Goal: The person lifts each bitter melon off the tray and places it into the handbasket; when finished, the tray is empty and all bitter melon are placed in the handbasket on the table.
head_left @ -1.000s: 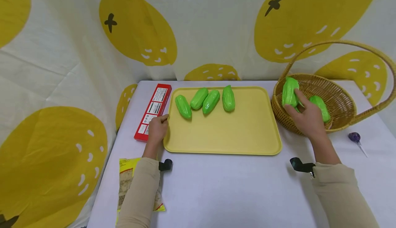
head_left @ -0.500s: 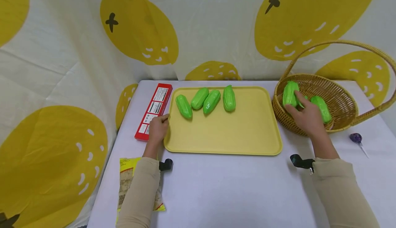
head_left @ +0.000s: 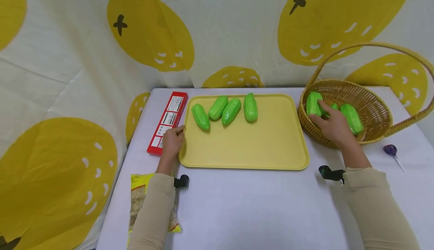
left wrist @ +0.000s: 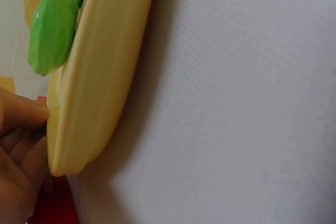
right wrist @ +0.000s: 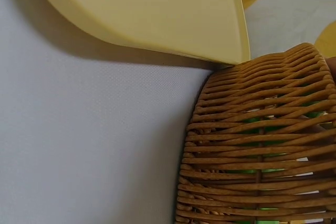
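Note:
On the right in the head view, my right hand [head_left: 333, 125] grips a glossy green ribbed gourd [head_left: 313, 103] just inside the left side of a wicker basket [head_left: 376, 105]. Another green gourd [head_left: 352, 118] lies in the basket, and a bit of green shows between the two. My left hand [head_left: 173, 142] pinches the left rim of a yellow tray [head_left: 244, 148]; the left wrist view shows the thumb [left wrist: 31, 115] against that rim. Several similar gourds [head_left: 231, 112] lie along the tray's far side. In the right wrist view, the basket wall [right wrist: 262, 145] hides most of the right hand.
A red box [head_left: 168, 123] lies left of the tray. A yellow snack bag [head_left: 137, 201] is partly under the left forearm. Right of the basket is a purple lollipop [head_left: 390, 150]. The basket's tall handle [head_left: 383, 45] arches over it, before a lemon-print curtain [head_left: 234, 23].
My right hand has lowered the gourd slightly, deeper into the basket and a little left. The left hand and the tray have stayed put.

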### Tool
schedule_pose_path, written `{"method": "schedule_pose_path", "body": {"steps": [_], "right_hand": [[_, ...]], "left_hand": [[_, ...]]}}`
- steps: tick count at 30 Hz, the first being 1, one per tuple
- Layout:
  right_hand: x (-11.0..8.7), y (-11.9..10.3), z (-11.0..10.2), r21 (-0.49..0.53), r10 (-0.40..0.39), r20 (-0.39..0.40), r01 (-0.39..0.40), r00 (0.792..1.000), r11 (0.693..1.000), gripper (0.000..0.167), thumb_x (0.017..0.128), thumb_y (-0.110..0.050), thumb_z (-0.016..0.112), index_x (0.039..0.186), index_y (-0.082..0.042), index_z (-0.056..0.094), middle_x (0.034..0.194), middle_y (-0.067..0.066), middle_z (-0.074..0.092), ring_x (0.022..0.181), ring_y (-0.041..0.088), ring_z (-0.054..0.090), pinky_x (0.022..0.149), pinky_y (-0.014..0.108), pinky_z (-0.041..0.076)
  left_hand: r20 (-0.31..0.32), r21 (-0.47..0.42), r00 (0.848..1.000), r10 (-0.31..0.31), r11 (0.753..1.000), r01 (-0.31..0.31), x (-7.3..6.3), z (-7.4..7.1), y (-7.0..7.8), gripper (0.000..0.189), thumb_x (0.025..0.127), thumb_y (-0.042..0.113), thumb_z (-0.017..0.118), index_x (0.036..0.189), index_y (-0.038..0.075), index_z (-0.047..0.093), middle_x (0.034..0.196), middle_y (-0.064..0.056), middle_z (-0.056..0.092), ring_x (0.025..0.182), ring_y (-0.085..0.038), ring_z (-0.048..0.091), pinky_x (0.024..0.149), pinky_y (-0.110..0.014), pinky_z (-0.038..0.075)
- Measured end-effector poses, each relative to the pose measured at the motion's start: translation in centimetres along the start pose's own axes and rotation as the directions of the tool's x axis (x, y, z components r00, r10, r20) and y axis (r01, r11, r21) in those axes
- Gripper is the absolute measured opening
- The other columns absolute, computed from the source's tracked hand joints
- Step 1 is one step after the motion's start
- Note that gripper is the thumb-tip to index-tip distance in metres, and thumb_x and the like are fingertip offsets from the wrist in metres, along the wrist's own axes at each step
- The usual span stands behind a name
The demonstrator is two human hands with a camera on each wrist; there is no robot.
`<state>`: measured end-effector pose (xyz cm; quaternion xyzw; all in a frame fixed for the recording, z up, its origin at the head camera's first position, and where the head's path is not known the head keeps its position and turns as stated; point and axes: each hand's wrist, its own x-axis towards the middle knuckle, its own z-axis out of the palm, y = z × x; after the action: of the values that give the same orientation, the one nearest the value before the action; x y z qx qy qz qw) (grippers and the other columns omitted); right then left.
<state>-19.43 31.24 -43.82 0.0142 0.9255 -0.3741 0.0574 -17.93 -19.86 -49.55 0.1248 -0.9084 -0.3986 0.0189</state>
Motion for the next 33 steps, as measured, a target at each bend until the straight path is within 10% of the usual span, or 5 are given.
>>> {"method": "schedule_pose_path", "body": {"steps": [33], "right_hand": [[0.9,1.2,-0.8,-0.189,0.072,0.119,-0.048,0.990,0.981,0.074,0.106,-0.039,0.049,0.162,-0.002,0.017,0.154,0.047,0.023,0.141,0.066,0.021,0.111,0.076,0.025]], "left_hand": [[-0.005,-0.010,1.000,0.008,1.000,-0.008,0.0,0.3,-0.4,0.037,0.098,0.004,0.053,0.132,0.005,0.068,0.136,-0.019,0.066,0.126,-0.035,0.062,0.097,-0.047,0.054]]}}
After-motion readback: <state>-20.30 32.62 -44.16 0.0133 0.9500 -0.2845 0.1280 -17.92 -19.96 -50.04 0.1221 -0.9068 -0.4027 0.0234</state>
